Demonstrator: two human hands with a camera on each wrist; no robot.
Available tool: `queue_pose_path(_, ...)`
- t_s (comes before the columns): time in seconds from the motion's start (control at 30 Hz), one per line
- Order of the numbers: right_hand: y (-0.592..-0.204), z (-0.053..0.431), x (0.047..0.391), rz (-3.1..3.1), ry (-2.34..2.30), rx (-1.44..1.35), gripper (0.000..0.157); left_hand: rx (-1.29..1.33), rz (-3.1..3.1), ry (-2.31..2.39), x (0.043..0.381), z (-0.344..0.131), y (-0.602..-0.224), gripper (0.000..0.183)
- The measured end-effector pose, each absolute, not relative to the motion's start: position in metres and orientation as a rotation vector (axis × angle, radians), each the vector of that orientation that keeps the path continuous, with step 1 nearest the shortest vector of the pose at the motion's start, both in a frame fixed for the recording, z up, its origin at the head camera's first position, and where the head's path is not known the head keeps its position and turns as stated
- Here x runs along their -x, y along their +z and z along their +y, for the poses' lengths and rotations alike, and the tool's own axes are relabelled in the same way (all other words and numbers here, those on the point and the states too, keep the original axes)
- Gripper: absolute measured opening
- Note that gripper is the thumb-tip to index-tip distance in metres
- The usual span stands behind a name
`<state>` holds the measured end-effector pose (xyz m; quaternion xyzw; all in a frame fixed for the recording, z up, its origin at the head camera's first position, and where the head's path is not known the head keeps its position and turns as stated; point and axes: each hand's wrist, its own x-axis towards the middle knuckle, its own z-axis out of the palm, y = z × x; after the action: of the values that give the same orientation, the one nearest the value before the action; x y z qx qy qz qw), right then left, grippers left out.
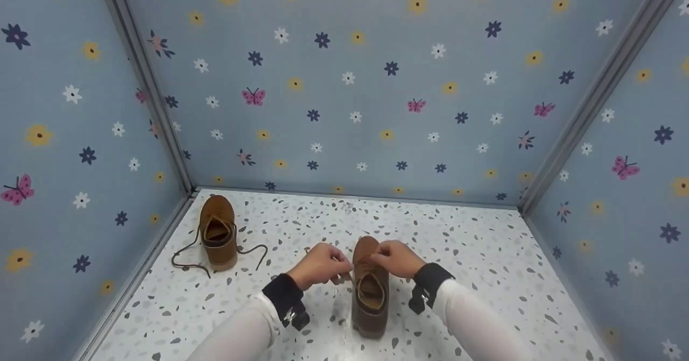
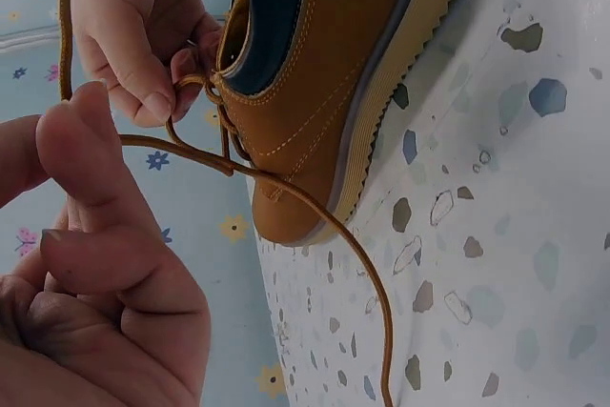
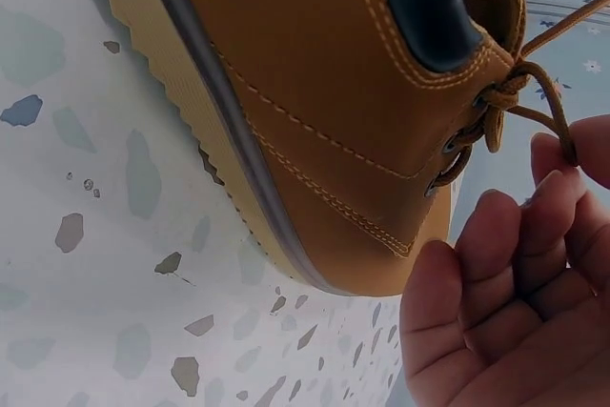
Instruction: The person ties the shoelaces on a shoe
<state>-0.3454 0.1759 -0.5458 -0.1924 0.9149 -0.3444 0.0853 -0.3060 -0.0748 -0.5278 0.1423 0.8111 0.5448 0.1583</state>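
A brown lace-up shoe (image 1: 370, 320) stands on the floor between both hands, toe pointing away. My left hand (image 1: 321, 265), at its left side, pinches a brown shoelace (image 2: 315, 202) between thumb and fingers. From there one stretch of lace trails down across the shoe in the left wrist view. On the other side, my right hand (image 1: 399, 259) pinches a loop of lace (image 3: 553, 97) between thumb and index finger, its other fingers curled loosely. A knot (image 3: 500, 102) sits at the top of the eyelets, beside the dark padded collar (image 3: 429, 11).
The matching shoe (image 1: 222, 256) stands at the back left, its laces (image 1: 185, 266) spread loose on both sides. Blue flowered walls (image 1: 350, 92) with grey corner posts (image 1: 150, 81) enclose the speckled white floor (image 1: 457, 307).
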Motion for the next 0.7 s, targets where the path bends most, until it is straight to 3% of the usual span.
queue_pose_path(0.3,-0.545,0.178,0.345,2.701,-1.033,0.588,0.028,-0.352,2.251,1.586,0.296,-0.049,-0.537,0.010)
queue_pose_path(0.57,-0.544,0.182,0.346,2.700,-1.008,0.611,0.029,-0.644,2.224,1.349,0.290,-0.038,-0.538,0.012)
queue_pose_path(0.7,-0.543,0.184,0.344,2.682,-1.025,0.579,0.024,-0.581,2.279,1.409,0.297,-0.045,-0.542,0.016)
